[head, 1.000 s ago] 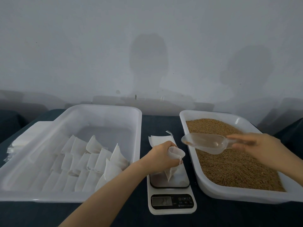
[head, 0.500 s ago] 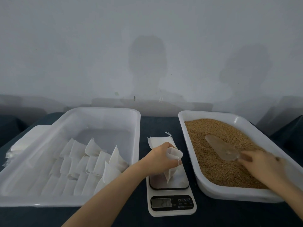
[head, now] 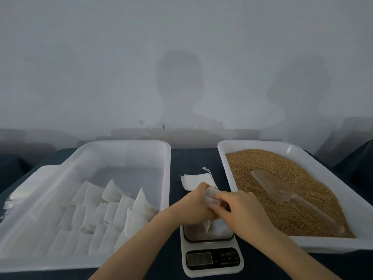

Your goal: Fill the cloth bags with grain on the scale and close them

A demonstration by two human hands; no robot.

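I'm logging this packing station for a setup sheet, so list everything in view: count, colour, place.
left tub: one, translucent white, on the table's left
filled bags: many, exact count unclear, white, in rows inside the left tub
flat stack: one, white, outside the left tub's left wall; kind unclear
scale: one, white with dark platform, front centre; display unreadable
empty bags: a small pile, white, behind the scale
bag: one, white, over the scale
grain tub: one, white, on the right
grain: brown, filling the grain tub
scoop: one, clear, lying on the grain
table: dark blue
left hand: gripping the bag
right hand: at the bag's mouth
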